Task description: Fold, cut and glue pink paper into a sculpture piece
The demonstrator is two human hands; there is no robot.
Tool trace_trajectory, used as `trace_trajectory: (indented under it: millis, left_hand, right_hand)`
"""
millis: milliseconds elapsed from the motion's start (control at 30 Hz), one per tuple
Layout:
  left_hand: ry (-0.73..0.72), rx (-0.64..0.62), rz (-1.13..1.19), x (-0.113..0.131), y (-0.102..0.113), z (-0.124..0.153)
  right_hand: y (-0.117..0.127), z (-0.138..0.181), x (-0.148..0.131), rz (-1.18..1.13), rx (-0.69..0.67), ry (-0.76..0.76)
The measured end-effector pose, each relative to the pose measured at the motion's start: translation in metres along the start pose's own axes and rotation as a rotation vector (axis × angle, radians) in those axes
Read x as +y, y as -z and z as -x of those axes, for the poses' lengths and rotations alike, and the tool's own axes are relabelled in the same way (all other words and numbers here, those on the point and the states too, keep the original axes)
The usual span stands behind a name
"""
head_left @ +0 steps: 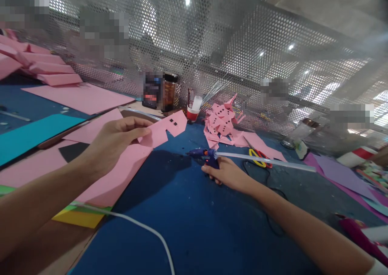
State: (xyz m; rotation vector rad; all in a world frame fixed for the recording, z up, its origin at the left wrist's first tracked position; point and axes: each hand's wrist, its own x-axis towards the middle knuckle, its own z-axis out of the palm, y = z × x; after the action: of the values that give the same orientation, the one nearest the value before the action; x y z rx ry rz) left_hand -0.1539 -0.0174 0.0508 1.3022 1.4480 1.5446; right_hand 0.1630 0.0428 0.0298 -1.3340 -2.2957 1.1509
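My left hand (117, 139) pinches a pink foam cut-out (165, 130) with small black squares, holding it above the blue table (182, 218). My right hand (226, 174) grips a blue glue gun (204, 156) low over the table, nozzle pointing left toward the cut-out. A long clear glue stick (266, 160) pokes out of the gun's back to the right. A gap separates the nozzle from the cut-out.
A heap of finished pink cut-outs (222, 123) lies behind the gun. Yellow-handled scissors (257, 157) lie to the right. Pink foam sheets (118, 174), a teal sheet (27, 135), a white cable (142, 226), jars (168, 91) and a perforated metal screen (212, 45) surround the spot.
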Motion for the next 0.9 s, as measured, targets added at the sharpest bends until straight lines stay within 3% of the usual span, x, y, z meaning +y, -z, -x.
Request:
trace_trajectory:
  millis: [667, 900]
  left_hand:
    - [-0.003, -0.01, 0.015, 0.0, 0.0, 0.0]
    - [0.027, -0.017, 0.02, 0.004, -0.001, 0.002]
  right_hand:
    - [-0.002, -0.001, 0.0, -0.012, 0.012, 0.001]
    - [-0.006, 0.018, 0.004, -0.018, 0.109, 0.026]
